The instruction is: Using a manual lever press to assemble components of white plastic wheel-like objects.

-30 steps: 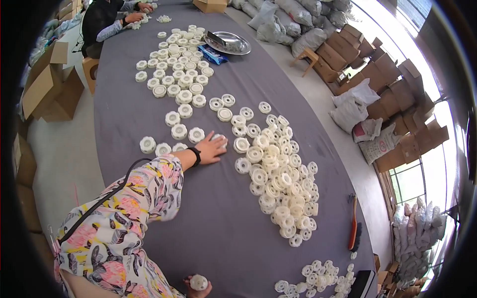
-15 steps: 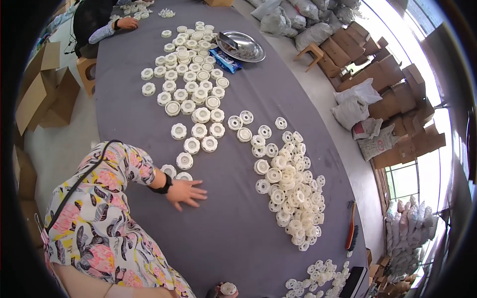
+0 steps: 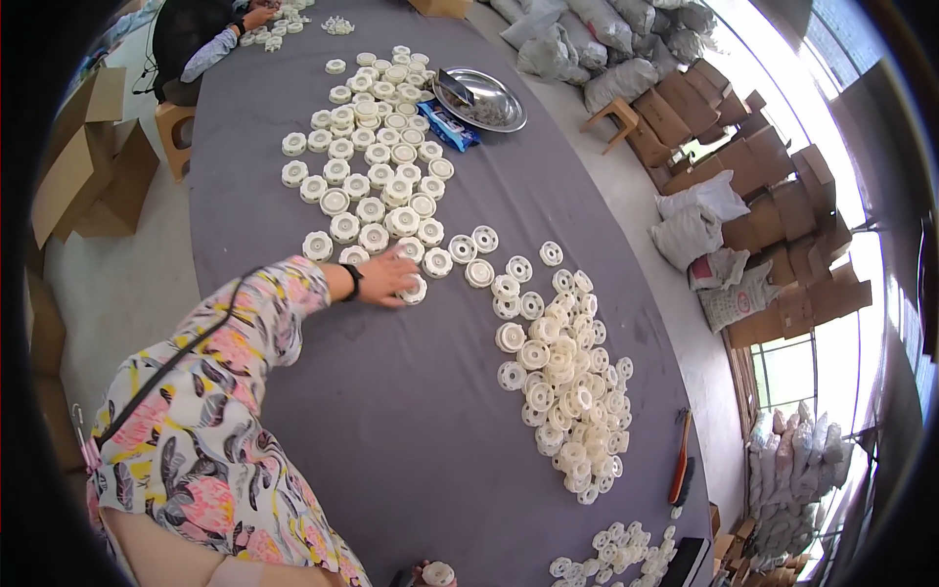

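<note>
My left hand (image 3: 384,278), in a floral sleeve with a black wristband, reaches over the table with its fingers spread. The fingertips rest among the nearest white scalloped plastic knobs (image 3: 413,291), partly hiding some of them. Other knobs of this kind (image 3: 373,237) lie in a long group away from me. At the lower edge, my right hand (image 3: 422,575) is mostly cut off; its fingers are closed round a white round plastic knob (image 3: 439,574). To the right lies a heap of white plastic rings (image 3: 577,391).
A steel tray (image 3: 504,112) and a blue packet (image 3: 448,127) lie far off on the grey-covered table (image 3: 411,421). A brush (image 3: 682,460) lies by the right edge, near small white parts (image 3: 626,548). A co-worker's hand (image 3: 258,17) handles white parts at the far left.
My left hand has moved away from me, from the bare cloth onto the knobs. The nearest knobs have shifted farther off, closer to the group. My right hand still holds its knob.
</note>
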Demonstrator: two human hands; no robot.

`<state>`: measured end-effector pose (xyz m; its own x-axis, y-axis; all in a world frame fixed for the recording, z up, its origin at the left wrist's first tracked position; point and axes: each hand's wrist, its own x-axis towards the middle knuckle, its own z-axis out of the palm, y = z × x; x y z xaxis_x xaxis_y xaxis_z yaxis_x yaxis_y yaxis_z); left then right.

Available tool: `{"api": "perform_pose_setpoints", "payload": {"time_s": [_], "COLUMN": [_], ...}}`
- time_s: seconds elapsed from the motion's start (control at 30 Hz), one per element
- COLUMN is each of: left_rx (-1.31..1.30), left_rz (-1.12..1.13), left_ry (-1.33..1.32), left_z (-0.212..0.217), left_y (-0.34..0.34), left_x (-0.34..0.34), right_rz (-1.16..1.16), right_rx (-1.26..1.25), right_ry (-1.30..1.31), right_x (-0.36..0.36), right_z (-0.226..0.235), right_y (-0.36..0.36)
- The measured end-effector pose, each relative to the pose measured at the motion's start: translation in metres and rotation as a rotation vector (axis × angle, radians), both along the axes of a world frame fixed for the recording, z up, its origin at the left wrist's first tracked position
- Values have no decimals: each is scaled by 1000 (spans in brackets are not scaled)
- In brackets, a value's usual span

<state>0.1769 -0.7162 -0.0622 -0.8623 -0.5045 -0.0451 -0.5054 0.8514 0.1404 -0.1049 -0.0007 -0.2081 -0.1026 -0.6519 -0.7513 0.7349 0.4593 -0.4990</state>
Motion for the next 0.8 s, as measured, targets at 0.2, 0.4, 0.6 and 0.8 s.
{"api": "perform_pose_setpoints", "payload": {"time_s": [0.2, 0.4, 0.6, 0.8], "left_rx": [-151, -240, -26, 69], "left_rz": [83, 512, 555, 39], "left_ry": [85, -221, 177, 3], "left_z": [-37, -14, 38, 20], "left_y": [-21, -81, -15, 106], "left_x": [-67, -15, 63, 138], "right_rz": [59, 150, 230, 340], "right_rx": [-51, -68, -107, -255], "right_ry": [89, 149, 198, 265], "right_x": [-8, -19, -4, 20], "right_z": [-24, -26, -7, -2], "right_y": [-63, -91, -109, -206]}}
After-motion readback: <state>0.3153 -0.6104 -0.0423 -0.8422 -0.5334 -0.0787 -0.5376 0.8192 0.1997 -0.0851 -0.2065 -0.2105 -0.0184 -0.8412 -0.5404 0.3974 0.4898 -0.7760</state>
